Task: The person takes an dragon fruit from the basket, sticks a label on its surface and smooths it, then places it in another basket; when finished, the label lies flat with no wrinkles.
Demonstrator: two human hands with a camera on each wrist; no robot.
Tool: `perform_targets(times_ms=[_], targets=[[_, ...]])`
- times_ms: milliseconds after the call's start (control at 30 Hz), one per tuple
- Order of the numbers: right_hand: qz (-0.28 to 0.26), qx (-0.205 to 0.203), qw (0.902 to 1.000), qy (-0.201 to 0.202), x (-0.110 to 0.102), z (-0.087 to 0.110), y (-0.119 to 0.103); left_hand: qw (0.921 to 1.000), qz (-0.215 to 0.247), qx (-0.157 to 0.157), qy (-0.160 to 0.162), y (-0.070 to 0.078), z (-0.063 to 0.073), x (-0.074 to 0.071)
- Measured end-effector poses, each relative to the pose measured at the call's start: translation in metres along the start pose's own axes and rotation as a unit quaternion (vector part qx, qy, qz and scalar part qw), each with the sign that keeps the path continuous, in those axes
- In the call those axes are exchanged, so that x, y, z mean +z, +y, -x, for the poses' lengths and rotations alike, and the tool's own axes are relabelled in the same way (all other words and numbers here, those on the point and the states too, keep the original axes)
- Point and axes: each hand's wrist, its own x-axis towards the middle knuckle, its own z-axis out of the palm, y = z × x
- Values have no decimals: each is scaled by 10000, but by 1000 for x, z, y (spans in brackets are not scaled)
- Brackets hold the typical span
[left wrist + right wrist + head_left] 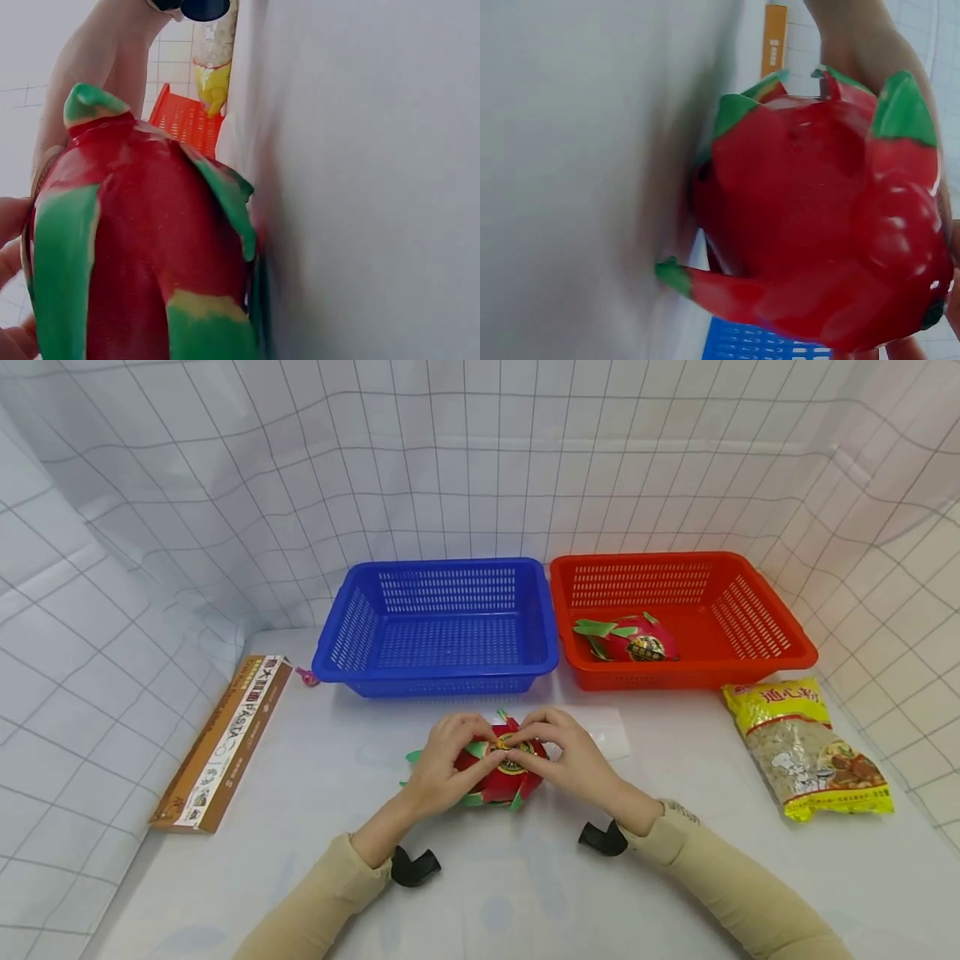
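A red artificial dragon fruit (480, 772) with green-tipped scales lies on the white table in front of the baskets. On its upper side is a round dark-and-gold label (513, 762). My left hand (448, 762) comes from the left, its thumb and forefinger pinching at the label. From the right, my right hand (573, 760) pinches there too, the fingertips of both hands nearly meeting. Fingers partly cover the label. In the left wrist view the fruit (142, 225) fills the near side; the right wrist view shows its other end (810, 195), close to the tabletop.
A blue basket (435, 683) stands behind the hands, beside a red basket (697, 675) holding another labelled dragon fruit (637, 639). A pasta box (221, 743) lies left, near a small pink item (307, 677). A macaroni bag (810, 752) lies right. Behind the fruit is a whitish sheet (609, 732).
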Motion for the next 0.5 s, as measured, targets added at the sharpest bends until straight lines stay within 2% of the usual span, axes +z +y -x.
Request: perform_targets(times_ms=[67,167,367,500], targets=[[-47,-30,10000,-83,1,2,1,9998,171,56,75,1,2,1],[-192,143,9991,-351,0,5,3,9992,364,77,160,2,4,4],[-693,550,9925,-843,-3,9,7,9985,381,-39,397,2,6,7],[-865,600,9882,-1112,-5,9,10,9971,683,-181,284,3,5,5]])
